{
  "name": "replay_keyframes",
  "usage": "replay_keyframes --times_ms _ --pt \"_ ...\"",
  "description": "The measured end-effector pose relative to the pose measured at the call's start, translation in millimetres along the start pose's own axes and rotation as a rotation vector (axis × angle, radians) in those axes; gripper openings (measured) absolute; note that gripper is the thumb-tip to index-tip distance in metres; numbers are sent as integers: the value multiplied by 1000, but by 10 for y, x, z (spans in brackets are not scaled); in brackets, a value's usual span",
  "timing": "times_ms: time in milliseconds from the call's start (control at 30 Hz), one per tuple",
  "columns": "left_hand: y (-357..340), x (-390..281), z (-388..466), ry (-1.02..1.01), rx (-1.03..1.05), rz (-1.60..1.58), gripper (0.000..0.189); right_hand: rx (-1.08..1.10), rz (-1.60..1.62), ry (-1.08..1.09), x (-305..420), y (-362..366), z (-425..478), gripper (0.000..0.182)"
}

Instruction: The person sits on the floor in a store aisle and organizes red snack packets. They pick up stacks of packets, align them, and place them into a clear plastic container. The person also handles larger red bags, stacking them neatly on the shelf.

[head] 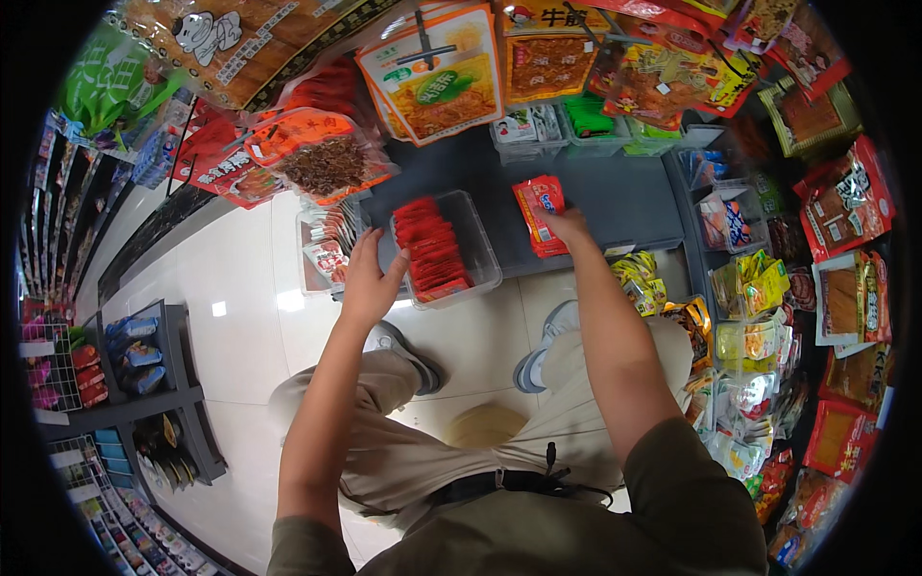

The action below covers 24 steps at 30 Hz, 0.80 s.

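Observation:
My right hand (565, 225) grips a small stack of red snack packets (540, 216) by its right side, low over the dark grey shelf. To the left of it a clear plastic bin (484, 252) sits at the shelf's front edge. A row of red packets (432, 248) fills the bin's left part, while its right part shows bare plastic. My left hand (373, 279) is at the bin's left side, fingers apart and thumb by the rim; nothing is held in it. Left of that hand stands another clear bin with white and red packets (328, 252).
Hanging snack bags (432, 79) crowd the space above the grey shelf (612, 191). Clear bins of packets (529, 133) stand at its back. More filled bins (745, 345) line the right side. A low display rack (191, 392) stands on the tiled floor at left.

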<state>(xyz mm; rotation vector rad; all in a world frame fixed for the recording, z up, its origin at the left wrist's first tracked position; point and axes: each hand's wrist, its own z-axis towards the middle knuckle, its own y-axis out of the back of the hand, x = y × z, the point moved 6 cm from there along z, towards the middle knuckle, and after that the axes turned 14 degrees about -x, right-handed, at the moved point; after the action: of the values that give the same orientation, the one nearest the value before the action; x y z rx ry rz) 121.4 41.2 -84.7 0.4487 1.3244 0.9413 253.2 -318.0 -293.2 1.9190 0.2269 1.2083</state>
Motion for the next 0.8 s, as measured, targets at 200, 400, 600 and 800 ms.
replay_keyframes --times_ms 200,400,600,800 --pt "42 72 -63 148 62 -127 57 368 185 -150 -105 -340 58 64" --pt "-438 -411 -27 -320 48 131 57 291 13 -55 63 -413 -31 46" --pt "-986 -507 -50 -479 319 461 62 171 125 -19 -202 -507 103 45" --pt "-852 -375 -62 -449 290 369 61 161 -25 23 249 -174 -224 46"
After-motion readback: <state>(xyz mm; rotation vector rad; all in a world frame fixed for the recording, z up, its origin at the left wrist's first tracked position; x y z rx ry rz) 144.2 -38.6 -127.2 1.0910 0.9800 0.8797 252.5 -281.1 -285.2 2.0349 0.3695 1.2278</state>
